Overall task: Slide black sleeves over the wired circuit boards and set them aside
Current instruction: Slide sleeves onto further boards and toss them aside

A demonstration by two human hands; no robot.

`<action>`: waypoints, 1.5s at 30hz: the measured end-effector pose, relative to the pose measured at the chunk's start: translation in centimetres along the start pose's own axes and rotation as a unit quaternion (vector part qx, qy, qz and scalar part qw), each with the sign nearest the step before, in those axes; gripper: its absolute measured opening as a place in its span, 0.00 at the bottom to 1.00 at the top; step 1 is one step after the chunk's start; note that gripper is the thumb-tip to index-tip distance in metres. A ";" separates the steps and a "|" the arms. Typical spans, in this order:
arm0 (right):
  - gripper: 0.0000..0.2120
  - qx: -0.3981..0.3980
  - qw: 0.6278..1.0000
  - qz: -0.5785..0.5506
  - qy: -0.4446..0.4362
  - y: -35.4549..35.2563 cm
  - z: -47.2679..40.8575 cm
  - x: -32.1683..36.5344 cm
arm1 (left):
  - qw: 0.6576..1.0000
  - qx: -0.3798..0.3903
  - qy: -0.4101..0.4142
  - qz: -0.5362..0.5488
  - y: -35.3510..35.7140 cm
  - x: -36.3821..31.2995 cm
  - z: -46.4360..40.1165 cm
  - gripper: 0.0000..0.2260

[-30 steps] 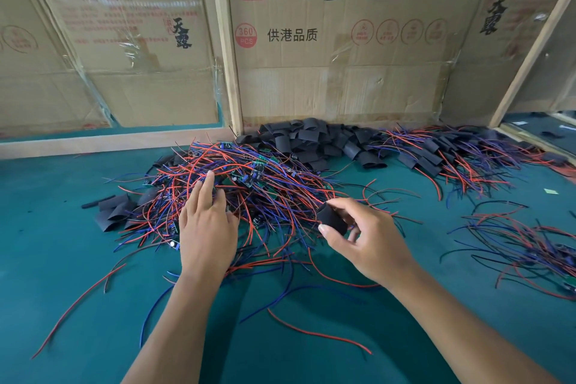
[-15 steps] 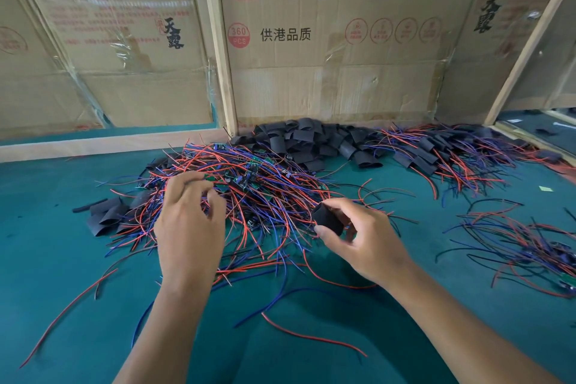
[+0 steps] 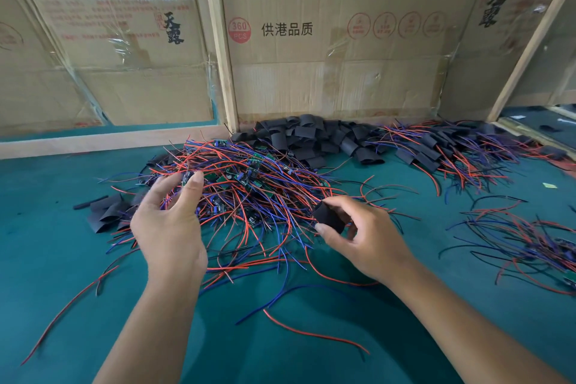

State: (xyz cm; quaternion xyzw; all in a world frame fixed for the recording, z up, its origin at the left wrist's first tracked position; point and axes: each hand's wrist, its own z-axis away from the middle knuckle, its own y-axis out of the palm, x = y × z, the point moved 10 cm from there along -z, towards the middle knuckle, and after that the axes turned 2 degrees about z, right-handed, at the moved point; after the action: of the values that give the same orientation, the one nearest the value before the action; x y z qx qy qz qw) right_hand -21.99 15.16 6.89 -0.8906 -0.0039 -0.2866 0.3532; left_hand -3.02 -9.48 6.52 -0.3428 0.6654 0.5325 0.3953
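A tangled pile of wired circuit boards (image 3: 249,184) with red and blue leads lies on the green table (image 3: 280,352). My left hand (image 3: 170,228) is at the pile's left side. Its thumb and fingertips pinch a small circuit board (image 3: 187,178) among the wires. My right hand (image 3: 367,240) hovers at the pile's right edge and holds a short black sleeve (image 3: 328,217) between thumb and fingers, open end facing left. A heap of loose black sleeves (image 3: 311,140) sits behind the pile against the cardboard wall.
Sleeved boards with wires (image 3: 452,150) lie at the back right. A second bundle of wired boards (image 3: 530,243) lies at the right. A few flat sleeves (image 3: 106,212) lie left of the pile. Cardboard panels (image 3: 311,41) and wooden rails close off the back.
My left hand lifted off the pile, curled its fingers and closed them on a board at the pile's left. My right hand kept the sleeve and barely moved.
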 end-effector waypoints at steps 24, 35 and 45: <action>0.19 0.006 0.999 -0.031 0.011 -0.6 -0.2 0.0 | 0.963 0.199 -0.077 0.162 5.8 -0.9 4.0 0.05; 0.18 0.061 0.995 -0.078 0.017 0.4 -0.3 0.6 | 0.959 0.203 -0.090 0.176 5.7 -0.5 3.7 0.11; 0.19 0.040 0.997 -0.070 0.011 0.5 0.1 0.4 | 0.962 0.196 -0.076 0.175 5.4 -0.5 3.3 0.09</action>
State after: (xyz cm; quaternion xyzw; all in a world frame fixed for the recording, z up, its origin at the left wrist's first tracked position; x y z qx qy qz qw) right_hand -21.47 14.71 6.74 -0.8701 -0.0742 -0.3199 0.3675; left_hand -7.00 -5.11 8.95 -0.0954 0.7741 0.4774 0.4046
